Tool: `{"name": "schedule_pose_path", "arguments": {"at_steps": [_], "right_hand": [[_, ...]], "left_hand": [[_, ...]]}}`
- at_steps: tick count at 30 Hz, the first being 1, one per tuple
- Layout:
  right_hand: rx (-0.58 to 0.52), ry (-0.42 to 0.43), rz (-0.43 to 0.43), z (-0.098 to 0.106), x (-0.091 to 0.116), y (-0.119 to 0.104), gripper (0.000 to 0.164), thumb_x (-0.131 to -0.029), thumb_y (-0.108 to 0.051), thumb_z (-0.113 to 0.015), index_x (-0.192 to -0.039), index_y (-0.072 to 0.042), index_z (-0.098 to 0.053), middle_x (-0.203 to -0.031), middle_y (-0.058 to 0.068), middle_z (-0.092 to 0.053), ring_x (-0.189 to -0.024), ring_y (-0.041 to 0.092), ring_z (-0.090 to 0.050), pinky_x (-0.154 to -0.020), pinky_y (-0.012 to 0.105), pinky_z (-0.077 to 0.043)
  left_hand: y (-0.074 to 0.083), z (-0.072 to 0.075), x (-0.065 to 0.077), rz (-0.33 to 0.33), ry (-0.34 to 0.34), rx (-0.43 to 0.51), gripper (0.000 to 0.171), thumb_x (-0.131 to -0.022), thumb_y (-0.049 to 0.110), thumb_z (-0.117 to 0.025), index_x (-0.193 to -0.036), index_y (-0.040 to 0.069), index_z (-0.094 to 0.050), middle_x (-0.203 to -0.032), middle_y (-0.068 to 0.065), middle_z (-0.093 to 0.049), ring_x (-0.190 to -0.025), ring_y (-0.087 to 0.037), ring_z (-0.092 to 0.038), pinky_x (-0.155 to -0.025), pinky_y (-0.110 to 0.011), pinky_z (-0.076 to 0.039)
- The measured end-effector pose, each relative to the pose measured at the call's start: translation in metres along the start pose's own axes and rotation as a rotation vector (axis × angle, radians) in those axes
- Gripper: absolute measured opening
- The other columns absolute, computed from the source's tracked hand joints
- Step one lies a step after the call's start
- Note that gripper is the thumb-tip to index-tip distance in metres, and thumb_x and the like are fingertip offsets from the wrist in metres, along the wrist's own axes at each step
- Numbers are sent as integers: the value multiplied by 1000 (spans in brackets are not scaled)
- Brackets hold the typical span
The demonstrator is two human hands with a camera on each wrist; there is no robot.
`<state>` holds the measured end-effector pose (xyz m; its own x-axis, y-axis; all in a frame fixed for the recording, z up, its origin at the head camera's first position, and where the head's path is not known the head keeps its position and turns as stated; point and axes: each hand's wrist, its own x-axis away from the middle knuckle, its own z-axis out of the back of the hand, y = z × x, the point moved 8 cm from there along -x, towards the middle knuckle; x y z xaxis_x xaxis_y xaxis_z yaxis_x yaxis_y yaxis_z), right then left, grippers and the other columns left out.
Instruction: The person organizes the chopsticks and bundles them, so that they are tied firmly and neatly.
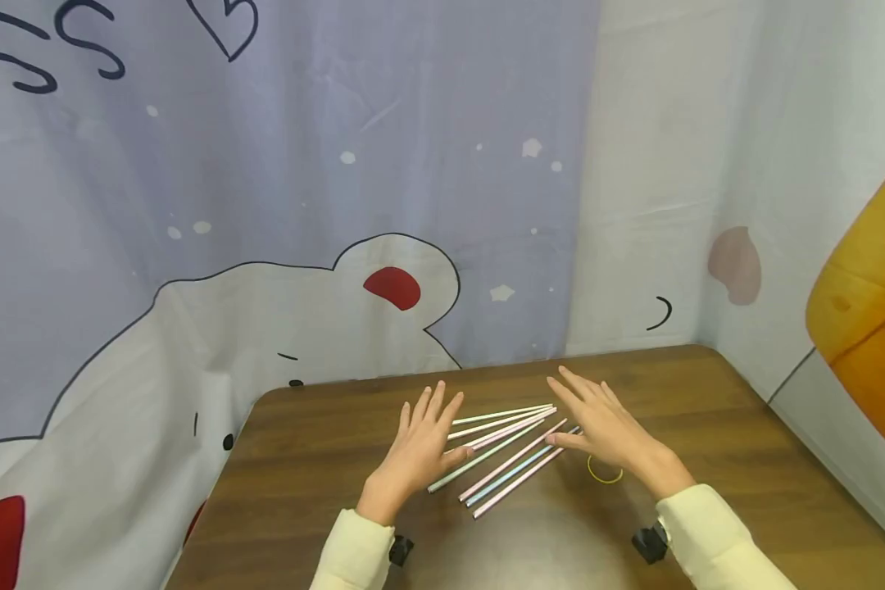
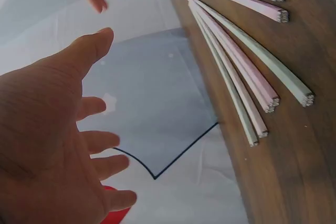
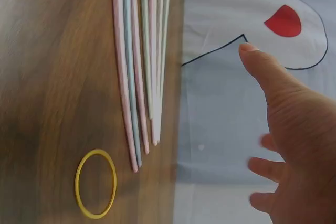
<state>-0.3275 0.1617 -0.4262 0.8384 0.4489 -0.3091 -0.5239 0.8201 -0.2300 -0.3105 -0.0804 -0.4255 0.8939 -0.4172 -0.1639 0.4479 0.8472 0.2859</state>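
Observation:
Several thin pastel sticks lie fanned out on the wooden table, among them a blue stick (image 1: 522, 467), a pale green stick (image 1: 487, 456) and a pink stick (image 2: 247, 4). Their near ends look crinkled and silvery in the left wrist view. My left hand (image 1: 416, 447) hovers by the left side of the sticks, fingers spread and holding nothing. Over their right ends is my right hand (image 1: 608, 422), also with spread fingers and nothing in its grasp. A thin yellow band (image 3: 114, 182), ring-shaped, lies flat beneath the right hand, partly hidden by it in the head view.
The brown table (image 1: 324, 492) has rounded far corners. Behind it and along the right hangs a printed curtain (image 1: 472, 205) with bear and star drawings. A black device (image 1: 650, 544) shows under the right wrist, another (image 1: 401, 551) under the left.

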Motion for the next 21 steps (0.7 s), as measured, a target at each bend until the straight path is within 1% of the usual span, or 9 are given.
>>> {"name": "schedule_pose_path", "arguments": {"at_steps": [4, 6, 8, 11, 15, 18, 21], "right_hand": [[-18, -48, -20, -4, 4, 9, 83, -85, -47, -71, -147, -1, -41, -148, 23, -47, -135, 44, -47, -108, 64, -35], [-32, -84, -46, -8, 6, 15, 80, -85, -46, -71, -145, 0, -43, -143, 24, -52, -132, 45, -50, -107, 63, -38], [-45, -113, -69, -11, 8, 20, 79, -86, -46, -70, -143, 2, -45, -140, 26, -54, -129, 47, -51, -104, 64, -40], [-57, -146, -105, -16, 9, 28, 77, -86, -45, -71, -142, 2, -46, -138, 28, -54, -128, 49, -50, -103, 65, -40], [-49, -157, -113, -21, 7, 35, 74, -85, -40, -74, -140, 2, -48, -137, 28, -54, -125, 49, -53, -100, 64, -44], [-45, -159, -102, -26, 4, 37, 75, -82, -36, -76, -140, 3, -48, -139, 28, -52, -125, 49, -53, -97, 64, -45], [-49, -168, -82, -32, 0, 37, 78, -80, -35, -78, -141, 2, -47, -145, 28, -47, -128, 52, -49, -98, 66, -44]], "left_hand": [[-5, -5, 2, 4, -26, 1, 81, -89, 46, -67, -154, 14, -31, -162, -20, -25, -150, -44, -24, -115, -67, -23], [-6, -10, 4, 4, -41, 4, 81, -88, 45, -69, -153, 14, -32, -160, -21, -28, -148, -44, -27, -114, -66, -26], [-9, -17, 5, 10, -63, 7, 81, -88, 45, -69, -153, 14, -32, -160, -21, -29, -148, -44, -28, -114, -65, -27], [-10, -30, 6, 9, -94, -9, 82, -88, 47, -68, -153, 15, -32, -160, -20, -29, -148, -44, -29, -114, -65, -29], [-8, -48, 7, 4, -138, -28, 84, -87, 50, -68, -153, 15, -32, -161, -19, -26, -148, -45, -26, -114, -64, -30], [-4, -58, 8, -4, -161, -44, 86, -84, 51, -70, -153, 14, -32, -163, -19, -23, -150, -45, -24, -115, -64, -29], [0, -66, 8, -17, -174, -70, 89, -82, 52, -72, -153, 14, -32, -164, -18, -21, -151, -43, -21, -116, -64, -27]]}}
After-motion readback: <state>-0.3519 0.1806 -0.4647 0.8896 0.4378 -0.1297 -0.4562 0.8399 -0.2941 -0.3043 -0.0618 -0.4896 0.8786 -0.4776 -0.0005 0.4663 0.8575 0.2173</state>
